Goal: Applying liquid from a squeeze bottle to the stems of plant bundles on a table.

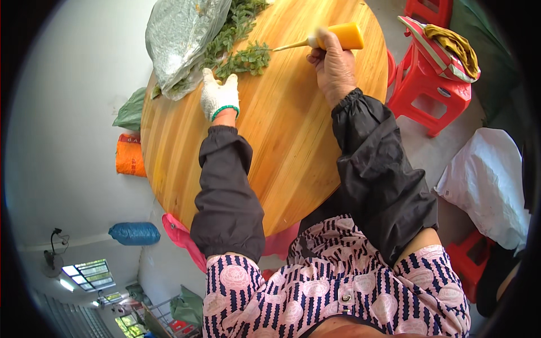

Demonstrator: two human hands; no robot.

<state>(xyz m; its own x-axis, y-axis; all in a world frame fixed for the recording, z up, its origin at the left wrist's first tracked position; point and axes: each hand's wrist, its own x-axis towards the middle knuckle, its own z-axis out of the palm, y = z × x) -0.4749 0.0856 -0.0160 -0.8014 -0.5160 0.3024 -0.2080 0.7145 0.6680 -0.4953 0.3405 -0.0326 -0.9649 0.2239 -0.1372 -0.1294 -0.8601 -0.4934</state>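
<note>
My right hand [333,65] is closed around the neck of a yellow squeeze bottle [348,36] with a long, thin tan nozzle. The bottle lies sideways in the grip, and its nozzle tip points left to the end of a green artificial-looking leafy sprig [251,58]. My left hand [218,97], in a white knit glove with a green cuff, rests at the sprig's near end, thumb and fingers apart. Beyond it, more leafy sprigs [234,27] spill beside a clear plastic bag [183,42]. All of this is on a round wooden table [270,152].
To the right stands a red plastic stool [431,84] with a striped bag and a mustard cloth [453,45] on top. A white sack [487,186] sits nearer on that side. Left of the table are an orange bag [129,156] and a blue bundle [134,233].
</note>
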